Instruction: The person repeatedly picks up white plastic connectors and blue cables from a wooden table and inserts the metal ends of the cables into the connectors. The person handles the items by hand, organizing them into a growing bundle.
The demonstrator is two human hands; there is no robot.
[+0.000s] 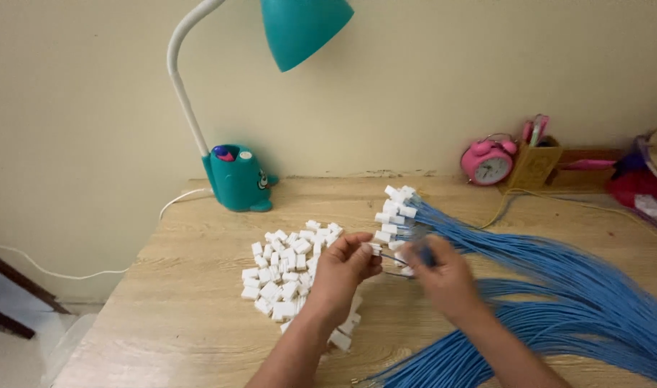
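My left hand (pixel 346 267) pinches a small white plastic connector (pixel 373 248) between thumb and fingers above a wooden desk (pixel 192 316). Just to its right, my right hand (pixel 443 276) grips the end of a blue wire (pixel 427 255), its bare tips pointing at the connector. A heap of loose white connectors (pixel 285 269) lies left of my left hand. Behind my hands, a fan of blue wires with white connectors fitted (pixel 396 212) spreads out. The big bundle of blue wires (pixel 580 294) sweeps to the right and down.
A teal desk lamp (pixel 238 176) stands at the back left, its white cord trailing off the desk. At the back right sit a pink alarm clock (pixel 488 164), a yellow pen holder (pixel 535 162) and red clutter (pixel 641 183). The wall is close behind.
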